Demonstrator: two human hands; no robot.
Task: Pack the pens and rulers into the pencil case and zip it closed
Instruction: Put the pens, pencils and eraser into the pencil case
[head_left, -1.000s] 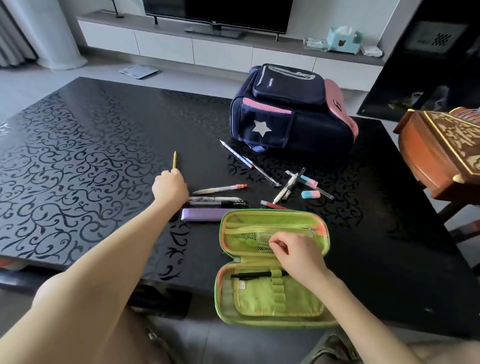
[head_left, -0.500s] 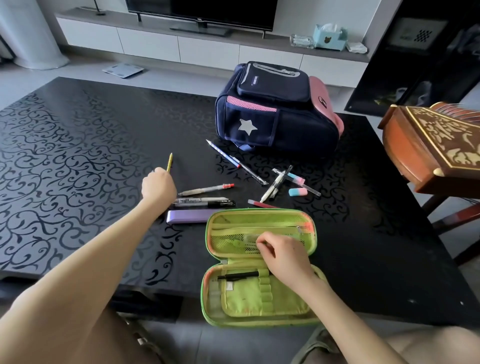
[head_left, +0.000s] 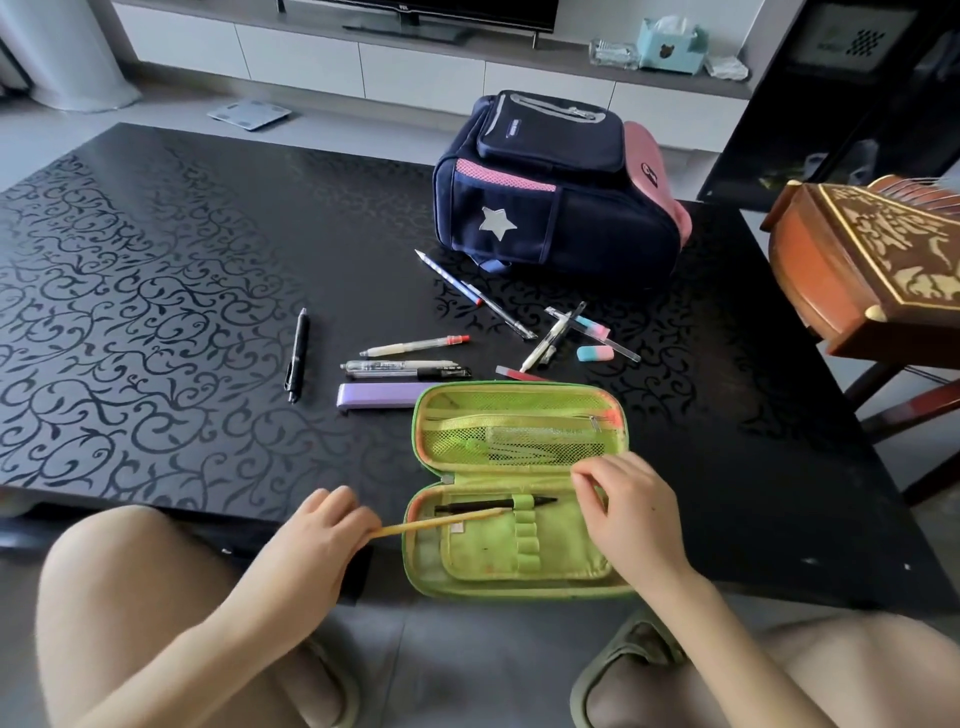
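Note:
A green pencil case (head_left: 519, 584) lies open at the table's near edge, a black pen (head_left: 483, 504) held in one of its elastic loops. My left hand (head_left: 327, 535) grips a yellow pencil (head_left: 441, 521) whose tip points into the case's lower half. My right hand (head_left: 628, 506) rests on the case's right side, fingers pinching at the fabric near the hinge. Behind the case lie a purple ruler box (head_left: 376, 395), a black pen (head_left: 297, 353) off to the left, several other pens (head_left: 405, 369) and a pink-blue eraser (head_left: 595, 353).
A navy and pink backpack (head_left: 556, 192) stands at the back of the black patterned table (head_left: 156, 286). A carved wooden instrument (head_left: 872, 249) juts in at the right. My knees are below the table's near edge.
My left hand came back from the far left of the table with the yellow pencil and brought it to the case. A black pen now shows where the hand was. My right hand stayed on the case.

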